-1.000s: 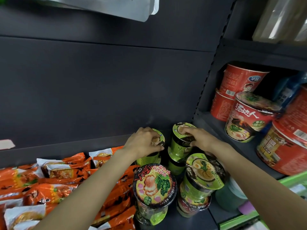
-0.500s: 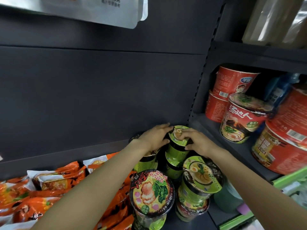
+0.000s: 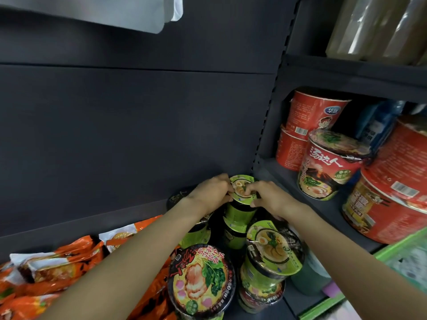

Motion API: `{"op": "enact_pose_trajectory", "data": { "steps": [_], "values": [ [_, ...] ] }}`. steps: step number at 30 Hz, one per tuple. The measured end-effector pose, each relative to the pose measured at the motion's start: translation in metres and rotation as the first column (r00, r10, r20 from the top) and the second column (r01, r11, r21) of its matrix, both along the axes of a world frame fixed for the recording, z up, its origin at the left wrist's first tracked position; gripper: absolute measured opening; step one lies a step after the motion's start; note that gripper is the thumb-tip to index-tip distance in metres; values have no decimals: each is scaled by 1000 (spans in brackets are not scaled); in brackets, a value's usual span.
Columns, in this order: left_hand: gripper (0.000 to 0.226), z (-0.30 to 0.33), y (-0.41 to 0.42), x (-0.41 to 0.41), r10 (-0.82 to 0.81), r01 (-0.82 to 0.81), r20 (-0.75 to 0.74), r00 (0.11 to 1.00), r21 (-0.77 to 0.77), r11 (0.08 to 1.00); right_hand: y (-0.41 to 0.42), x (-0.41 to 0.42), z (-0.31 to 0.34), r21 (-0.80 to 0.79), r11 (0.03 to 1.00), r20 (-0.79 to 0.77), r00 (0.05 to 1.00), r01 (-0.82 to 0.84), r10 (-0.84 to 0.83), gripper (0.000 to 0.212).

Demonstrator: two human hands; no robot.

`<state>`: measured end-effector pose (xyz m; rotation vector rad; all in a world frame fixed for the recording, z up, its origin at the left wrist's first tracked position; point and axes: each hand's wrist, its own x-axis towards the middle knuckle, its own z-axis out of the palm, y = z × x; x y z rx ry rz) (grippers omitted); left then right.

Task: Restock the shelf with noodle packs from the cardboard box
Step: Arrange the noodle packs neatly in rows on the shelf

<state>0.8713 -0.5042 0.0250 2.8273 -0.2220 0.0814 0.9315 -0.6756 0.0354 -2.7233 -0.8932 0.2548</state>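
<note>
From left to right I see orange noodle packs lying on the dark shelf, then my left hand and right hand, fingers curled, pinching the top green noodle cup stacked against the back panel.

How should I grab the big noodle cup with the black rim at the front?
Probably grip the big cup round its side wall just under the black rim, coming from the front. It stands upright and the lid flares wider than the body, so fingers catch beneath it; neighbours crowd its right.
</note>
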Motion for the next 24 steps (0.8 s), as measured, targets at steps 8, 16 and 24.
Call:
{"op": "enact_pose_trajectory", "data": {
  "steps": [8,16,24],
  "values": [
    [39,0,-5,-1,-33,32,18,999,36,999,8,-16,-5,98,995,50,999,4,-9,58],
    [48,3,11,1,-72,72,-21,997,-17,997,-5,-6,1,68,997,-69,997,-32,37,55],
    [51,0,7,1,-78,75,-32,996,-67,995,7,-13,-10,57,998,63,998,-9,6,55]
  ]
}}
